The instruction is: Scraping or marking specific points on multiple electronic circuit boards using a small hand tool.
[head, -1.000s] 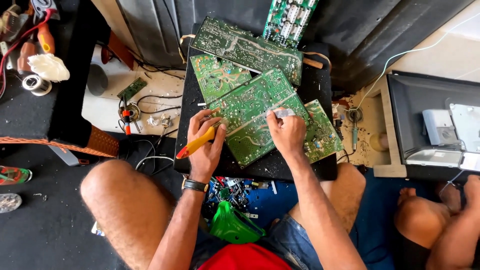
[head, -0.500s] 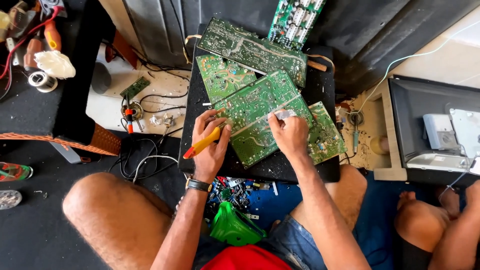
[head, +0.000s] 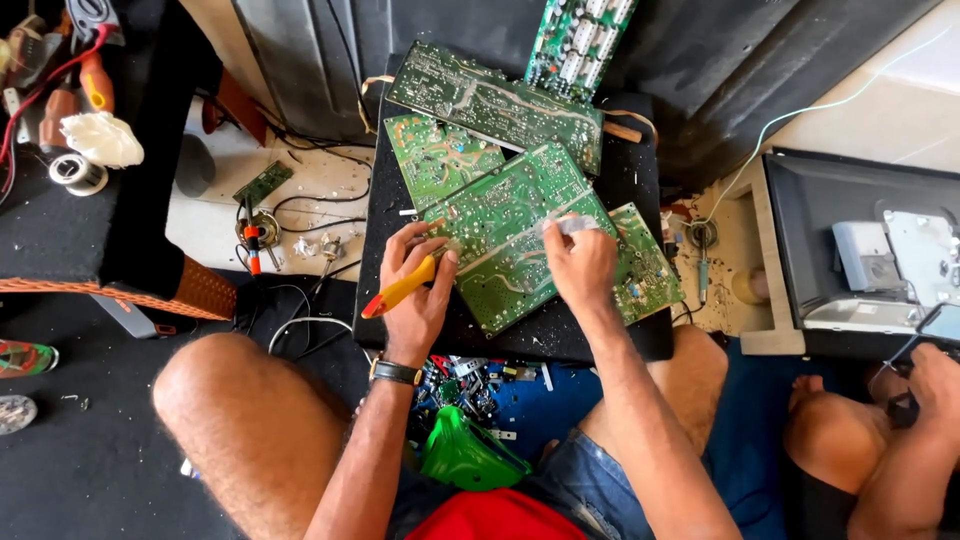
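While our left hand (head: 415,290) curls its fingers (head: 400,245) around a yellow-and-red-handled soldering iron (head: 400,290), its tip resting on the large green circuit board (head: 510,225) lying tilted atop a black square desk (head: 600,335), our right hand (head: 580,265) pinches a small pale strip (head: 570,225) against that board. Other green circuit boards (head: 490,100) lie around it; another person's hand (head: 935,380) sits far right.

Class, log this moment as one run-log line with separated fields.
left hand: grips yellow-handled tool | right hand: pinches small clear piece | both over green circuit board | board lies on black panel
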